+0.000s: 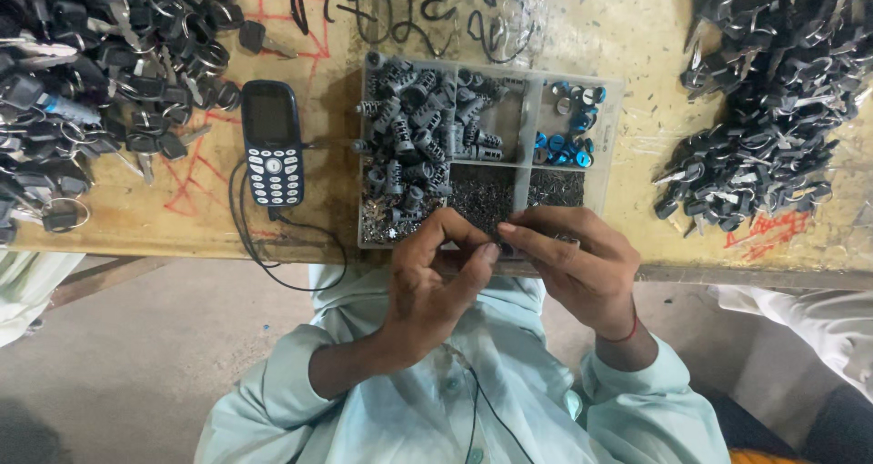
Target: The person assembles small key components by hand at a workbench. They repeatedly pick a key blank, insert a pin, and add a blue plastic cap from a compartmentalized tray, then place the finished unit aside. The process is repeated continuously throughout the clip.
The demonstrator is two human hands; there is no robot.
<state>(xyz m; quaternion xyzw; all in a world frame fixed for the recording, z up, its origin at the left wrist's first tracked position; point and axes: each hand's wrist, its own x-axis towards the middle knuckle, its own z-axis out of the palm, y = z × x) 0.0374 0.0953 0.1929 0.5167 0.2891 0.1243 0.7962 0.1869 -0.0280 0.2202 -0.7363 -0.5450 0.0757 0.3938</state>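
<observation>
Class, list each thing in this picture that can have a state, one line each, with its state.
Parts tray: lid off, compartments filled with small parts.
Phone: screen dark, cable plugged in.
Left hand: fingers pinched together; what it holds is too small to tell.
Right hand: fingertips meeting the left hand's.
Key piles: loose heaps on the table.

tray (pixel 523 169): clear plastic | bench (pixel 637 82): worn wood, perhaps | phone (pixel 272 142): glossy plastic

A dark keypad phone (pixel 273 142) with its black cable (pixel 273 264) lies between two heaps of black keys (pixel 91 73) (pixel 764 109).
</observation>
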